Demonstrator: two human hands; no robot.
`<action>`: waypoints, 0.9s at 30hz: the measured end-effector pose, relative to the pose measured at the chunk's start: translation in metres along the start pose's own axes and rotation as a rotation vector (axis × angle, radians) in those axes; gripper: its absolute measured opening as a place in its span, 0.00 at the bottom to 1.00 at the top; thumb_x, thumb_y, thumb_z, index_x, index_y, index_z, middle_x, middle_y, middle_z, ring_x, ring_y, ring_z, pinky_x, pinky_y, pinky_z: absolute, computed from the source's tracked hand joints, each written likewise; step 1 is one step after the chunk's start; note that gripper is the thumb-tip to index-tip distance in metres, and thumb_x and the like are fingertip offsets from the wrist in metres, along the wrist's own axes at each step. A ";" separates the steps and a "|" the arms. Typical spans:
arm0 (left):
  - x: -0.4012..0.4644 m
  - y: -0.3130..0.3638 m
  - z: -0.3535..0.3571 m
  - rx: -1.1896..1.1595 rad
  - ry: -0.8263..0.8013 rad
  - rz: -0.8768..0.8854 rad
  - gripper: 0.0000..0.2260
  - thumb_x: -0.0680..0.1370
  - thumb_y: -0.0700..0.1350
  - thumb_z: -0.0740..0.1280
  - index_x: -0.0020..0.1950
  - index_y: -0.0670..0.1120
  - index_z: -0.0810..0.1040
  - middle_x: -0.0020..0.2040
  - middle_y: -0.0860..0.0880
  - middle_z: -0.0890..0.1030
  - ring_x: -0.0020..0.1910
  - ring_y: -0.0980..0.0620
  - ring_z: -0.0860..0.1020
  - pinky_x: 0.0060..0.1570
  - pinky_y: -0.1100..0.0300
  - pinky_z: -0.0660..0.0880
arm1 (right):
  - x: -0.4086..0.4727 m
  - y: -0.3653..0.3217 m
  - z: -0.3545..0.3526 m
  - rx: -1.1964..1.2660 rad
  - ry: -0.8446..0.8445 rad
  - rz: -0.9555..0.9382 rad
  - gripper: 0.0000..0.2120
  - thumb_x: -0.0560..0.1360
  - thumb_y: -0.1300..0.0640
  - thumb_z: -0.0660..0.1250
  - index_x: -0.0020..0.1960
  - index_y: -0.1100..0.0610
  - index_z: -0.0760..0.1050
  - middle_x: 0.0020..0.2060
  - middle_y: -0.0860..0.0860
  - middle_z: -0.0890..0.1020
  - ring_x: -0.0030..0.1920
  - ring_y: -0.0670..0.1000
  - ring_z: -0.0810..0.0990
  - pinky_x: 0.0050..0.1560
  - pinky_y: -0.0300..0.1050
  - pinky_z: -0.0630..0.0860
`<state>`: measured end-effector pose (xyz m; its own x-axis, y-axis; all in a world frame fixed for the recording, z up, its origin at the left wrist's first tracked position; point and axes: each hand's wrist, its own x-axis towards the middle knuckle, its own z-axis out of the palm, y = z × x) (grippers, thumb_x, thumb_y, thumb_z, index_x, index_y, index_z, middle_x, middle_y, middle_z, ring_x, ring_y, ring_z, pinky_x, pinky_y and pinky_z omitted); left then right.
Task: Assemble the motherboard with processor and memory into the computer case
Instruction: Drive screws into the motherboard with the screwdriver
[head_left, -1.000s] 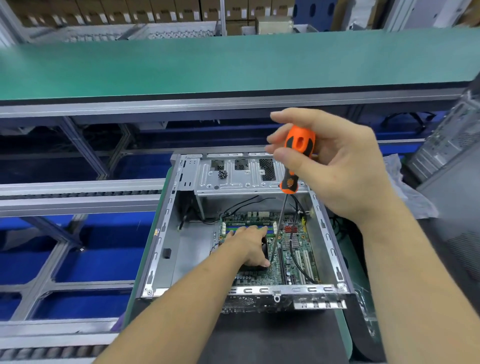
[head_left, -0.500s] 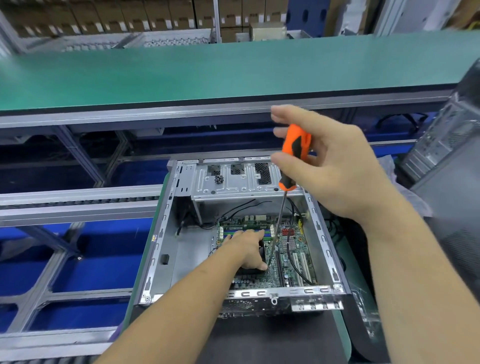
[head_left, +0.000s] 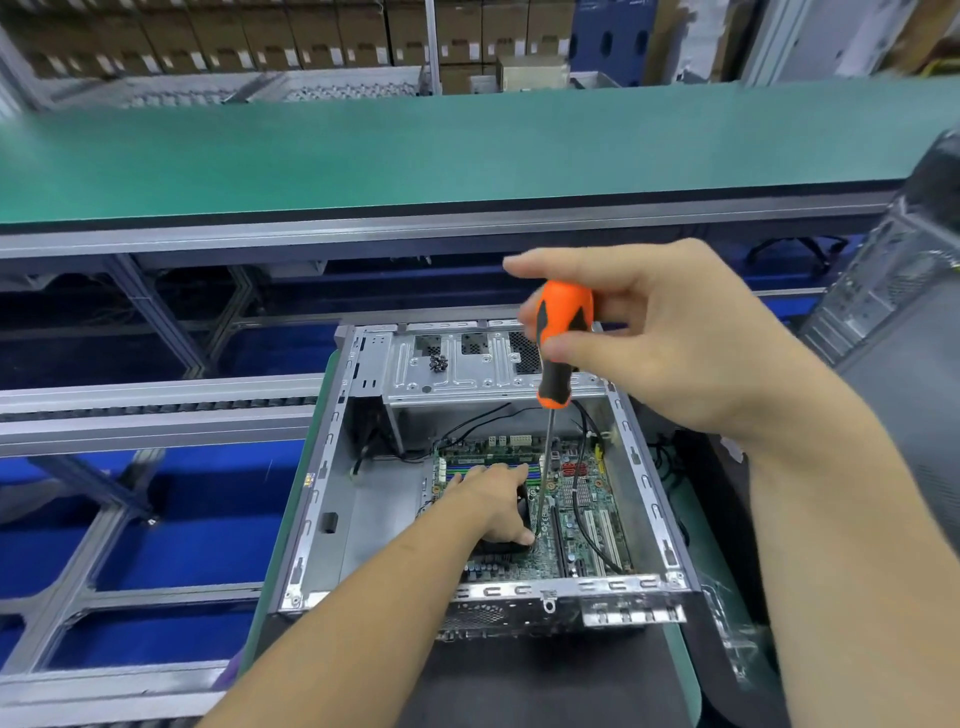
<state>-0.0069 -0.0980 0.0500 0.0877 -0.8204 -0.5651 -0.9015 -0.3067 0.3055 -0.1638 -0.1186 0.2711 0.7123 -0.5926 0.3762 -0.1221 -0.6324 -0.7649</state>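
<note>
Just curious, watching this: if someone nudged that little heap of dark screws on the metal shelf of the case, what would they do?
The screws lie loose on smooth sheet metal, so they would probably scatter and roll. The shelf has holes, so one might drop through.

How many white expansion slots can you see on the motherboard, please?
2, lying side by side near the right edge of the motherboard: one white slot and a second white slot just right of it. Cables and the left hand may hide others.
</note>
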 end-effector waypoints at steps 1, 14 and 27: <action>0.000 0.000 0.000 0.016 0.002 0.003 0.37 0.74 0.54 0.75 0.78 0.52 0.60 0.76 0.47 0.65 0.75 0.40 0.63 0.73 0.40 0.60 | 0.001 0.002 0.002 -0.102 0.105 -0.007 0.21 0.69 0.57 0.79 0.59 0.43 0.81 0.42 0.48 0.84 0.43 0.46 0.82 0.51 0.44 0.81; 0.004 -0.006 0.004 0.091 0.016 0.038 0.43 0.75 0.57 0.73 0.82 0.53 0.50 0.80 0.47 0.56 0.78 0.40 0.56 0.75 0.39 0.55 | -0.006 0.007 0.024 -0.172 0.388 -0.064 0.12 0.69 0.56 0.79 0.52 0.50 0.84 0.38 0.54 0.82 0.37 0.50 0.79 0.41 0.35 0.74; 0.003 -0.007 0.004 0.062 0.013 0.047 0.43 0.76 0.56 0.72 0.82 0.53 0.46 0.82 0.48 0.51 0.80 0.41 0.49 0.77 0.40 0.51 | -0.011 0.011 0.031 0.157 0.439 -0.068 0.09 0.71 0.61 0.78 0.47 0.51 0.82 0.40 0.63 0.80 0.35 0.56 0.82 0.34 0.48 0.82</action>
<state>-0.0022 -0.0965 0.0437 0.0501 -0.8396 -0.5409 -0.9290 -0.2380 0.2834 -0.1518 -0.1034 0.2425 0.3516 -0.7284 0.5880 0.0447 -0.6144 -0.7877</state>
